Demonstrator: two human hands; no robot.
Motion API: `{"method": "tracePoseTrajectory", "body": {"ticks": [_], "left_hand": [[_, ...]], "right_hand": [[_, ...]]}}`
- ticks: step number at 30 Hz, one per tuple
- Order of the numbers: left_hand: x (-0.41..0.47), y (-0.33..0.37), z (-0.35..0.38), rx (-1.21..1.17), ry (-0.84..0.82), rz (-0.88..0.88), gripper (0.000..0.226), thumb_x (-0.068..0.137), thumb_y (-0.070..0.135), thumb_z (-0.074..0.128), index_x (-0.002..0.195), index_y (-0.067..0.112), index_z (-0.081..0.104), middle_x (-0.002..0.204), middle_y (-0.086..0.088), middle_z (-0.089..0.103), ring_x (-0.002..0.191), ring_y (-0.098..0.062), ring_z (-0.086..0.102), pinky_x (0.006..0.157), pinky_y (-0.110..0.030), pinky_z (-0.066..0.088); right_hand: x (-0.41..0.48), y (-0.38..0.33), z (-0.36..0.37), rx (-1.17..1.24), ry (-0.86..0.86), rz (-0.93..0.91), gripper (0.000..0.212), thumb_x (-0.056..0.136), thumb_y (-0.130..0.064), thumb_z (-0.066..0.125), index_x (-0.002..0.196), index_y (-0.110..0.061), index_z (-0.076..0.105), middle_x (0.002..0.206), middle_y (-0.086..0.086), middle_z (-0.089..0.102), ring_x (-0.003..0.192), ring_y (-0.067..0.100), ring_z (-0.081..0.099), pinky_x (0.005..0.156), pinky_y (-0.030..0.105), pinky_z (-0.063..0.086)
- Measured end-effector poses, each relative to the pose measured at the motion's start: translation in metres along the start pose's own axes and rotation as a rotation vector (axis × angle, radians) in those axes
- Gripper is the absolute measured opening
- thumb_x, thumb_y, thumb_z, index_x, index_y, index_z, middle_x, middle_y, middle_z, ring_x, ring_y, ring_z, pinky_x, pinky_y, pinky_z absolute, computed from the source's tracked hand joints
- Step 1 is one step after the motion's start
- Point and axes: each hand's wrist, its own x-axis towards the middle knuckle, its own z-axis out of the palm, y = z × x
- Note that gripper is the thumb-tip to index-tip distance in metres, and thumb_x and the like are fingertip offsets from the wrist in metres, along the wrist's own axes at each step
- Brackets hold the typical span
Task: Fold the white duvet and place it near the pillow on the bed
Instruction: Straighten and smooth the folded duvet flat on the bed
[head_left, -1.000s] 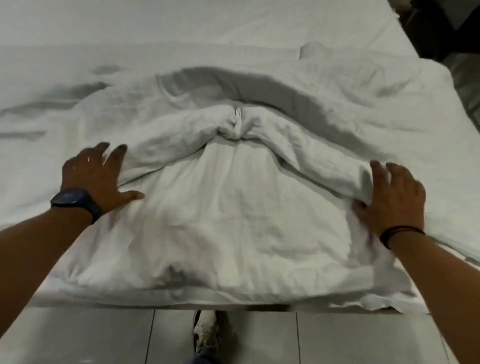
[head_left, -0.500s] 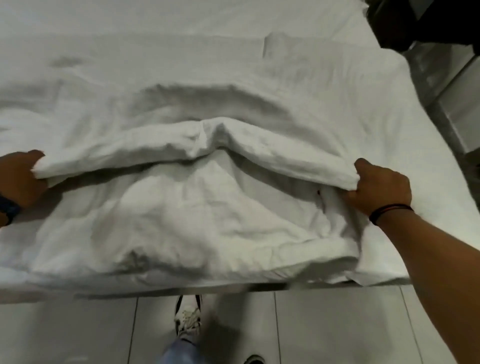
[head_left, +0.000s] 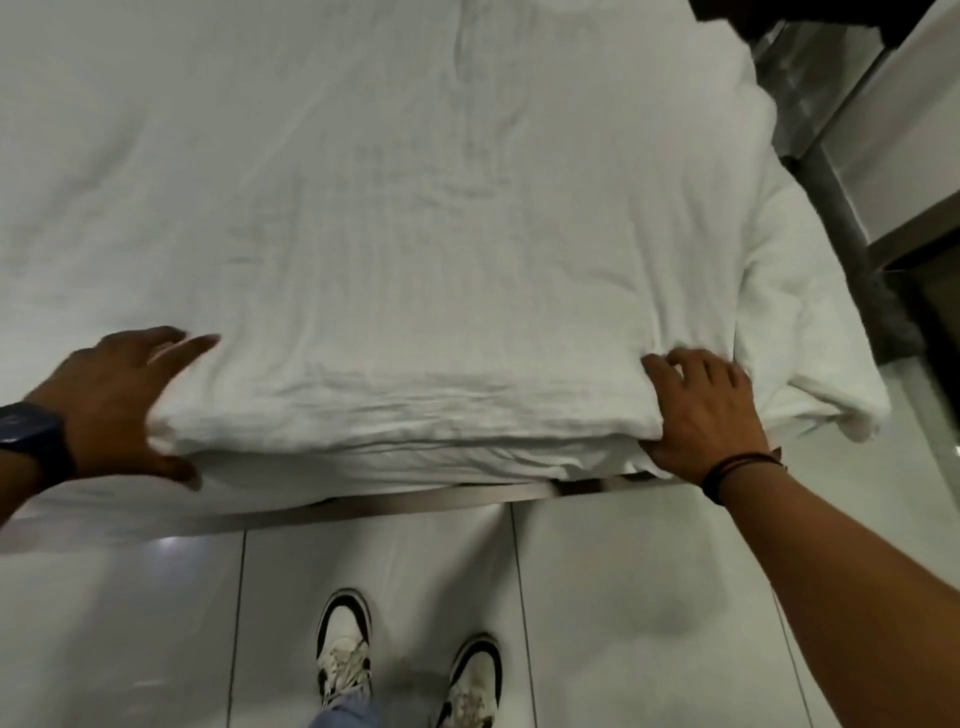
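The white duvet (head_left: 415, 260) lies folded in layers on the bed (head_left: 104, 509), its near folded edge running along the bedside closest to the person. The left hand (head_left: 111, 405) grips the left end of that edge, fingers spread on top and thumb tucked beneath the upper layers. The right hand (head_left: 701, 410) holds the right end in the same way, fingers curled over the top, thumb below. This grip at both ends appears intended to keep the stacked layers aligned, either to square the fold or to lift the bundle; which of the two cannot be determined. A loose portion of bedding (head_left: 810, 332) spills beyond the fold on the right, toward the bed's corner. No pillow is visible, so the destination cannot be confirmed from this view. The person's shoes (head_left: 405, 660) stand on the tiled floor (head_left: 623, 597) close to the bed frame. Furniture (head_left: 883, 156) stands beside the bed at right and may restrict movement on that side.
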Motion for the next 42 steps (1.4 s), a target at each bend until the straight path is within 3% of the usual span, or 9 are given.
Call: {"method": "tracePoseTrajectory", "body": {"ticks": [3, 6, 8, 12, 15, 23, 31, 36, 42], "left_hand": [[0.001, 0.015, -0.022, 0.005, -0.071, -0.035, 0.115, 0.031, 0.085, 0.065, 0.135, 0.047, 0.036, 0.104, 0.008, 0.057, 0.092, -0.025, 0.059, 0.069, -0.038, 0.050], [-0.024, -0.002, -0.004, -0.089, 0.078, 0.034, 0.078, 0.046, 0.034, 0.084, 0.117, 0.034, 0.051, 0.092, -0.004, 0.056, 0.074, -0.034, 0.062, 0.063, -0.041, 0.052], [-0.029, -0.012, -0.012, -0.138, 0.157, 0.009, 0.068, 0.046, 0.019, 0.083, 0.106, 0.029, 0.053, 0.083, -0.002, 0.055, 0.065, -0.032, 0.062, 0.059, -0.039, 0.052], [-0.032, 0.009, -0.041, -0.162, -0.073, -0.010, 0.067, 0.049, 0.070, 0.075, 0.105, 0.046, 0.046, 0.090, 0.019, 0.055, 0.084, -0.015, 0.063, 0.075, -0.032, 0.049], [-0.013, 0.025, -0.086, -0.139, -0.114, -0.007, 0.079, 0.045, 0.098, 0.047, 0.109, 0.053, 0.037, 0.096, 0.025, 0.052, 0.090, -0.004, 0.055, 0.079, -0.030, 0.047], [0.114, 0.073, -0.174, -0.257, 0.318, 0.072, 0.080, 0.067, 0.089, 0.034, 0.121, 0.034, 0.055, 0.124, 0.008, 0.056, 0.114, -0.018, 0.052, 0.093, -0.036, 0.045], [0.296, 0.058, -0.245, -0.363, 0.388, 0.060, 0.067, 0.072, 0.074, 0.044, 0.119, 0.028, 0.061, 0.124, -0.002, 0.056, 0.112, -0.025, 0.052, 0.092, -0.039, 0.045], [0.387, 0.084, -0.272, -0.358, 0.443, 0.053, 0.066, 0.073, 0.072, 0.046, 0.115, 0.025, 0.064, 0.122, -0.007, 0.060, 0.112, -0.030, 0.054, 0.092, -0.045, 0.046], [0.474, 0.139, -0.285, -0.357, 0.469, -0.107, 0.057, 0.084, 0.064, 0.041, 0.128, 0.030, 0.054, 0.139, -0.007, 0.050, 0.121, -0.035, 0.048, 0.096, -0.053, 0.043]], "right_hand": [[0.001, -0.004, 0.001, -0.040, -0.064, 0.046, 0.082, 0.051, -0.032, 0.081, 0.124, -0.011, 0.050, 0.111, 0.019, 0.058, 0.097, 0.041, 0.054, 0.081, 0.050, 0.040], [0.000, -0.005, -0.002, 0.036, -0.058, 0.089, 0.044, 0.066, 0.003, 0.067, 0.109, -0.001, 0.059, 0.088, 0.022, 0.056, 0.068, 0.040, 0.052, 0.053, 0.044, 0.046], [-0.002, -0.003, -0.007, 0.084, -0.175, 0.084, 0.044, 0.064, 0.002, 0.066, 0.107, -0.003, 0.058, 0.088, 0.018, 0.053, 0.064, 0.037, 0.053, 0.049, 0.039, 0.045], [0.006, 0.002, -0.022, 0.158, -0.451, -0.061, 0.070, 0.066, -0.055, 0.060, 0.124, -0.020, 0.042, 0.098, 0.001, 0.055, 0.077, 0.028, 0.060, 0.061, 0.032, 0.042], [0.035, 0.006, -0.044, 0.196, -0.358, -0.197, 0.084, 0.058, -0.088, 0.032, 0.113, -0.026, 0.045, 0.080, -0.010, 0.060, 0.072, 0.020, 0.060, 0.063, 0.033, 0.047], [0.162, -0.023, -0.060, 0.240, -0.023, -0.314, 0.081, 0.071, -0.086, 0.008, 0.104, -0.025, 0.051, 0.077, -0.007, 0.063, 0.062, 0.018, 0.060, 0.053, 0.027, 0.042], [0.345, 0.025, -0.030, 0.274, 0.129, 0.138, 0.022, 0.093, -0.032, 0.044, 0.099, -0.016, 0.057, 0.087, 0.009, 0.061, 0.083, 0.033, 0.060, 0.060, 0.035, 0.045], [0.427, 0.105, -0.013, 0.297, 0.134, 0.409, 0.043, 0.087, -0.007, 0.049, 0.130, -0.012, 0.047, 0.123, 0.020, 0.051, 0.112, 0.039, 0.046, 0.089, 0.047, 0.039], [0.492, 0.196, 0.012, 0.192, 0.015, 0.776, 0.066, 0.087, -0.048, 0.052, 0.143, -0.027, 0.022, 0.149, 0.018, 0.025, 0.138, 0.038, 0.018, 0.104, 0.062, 0.023]]}}
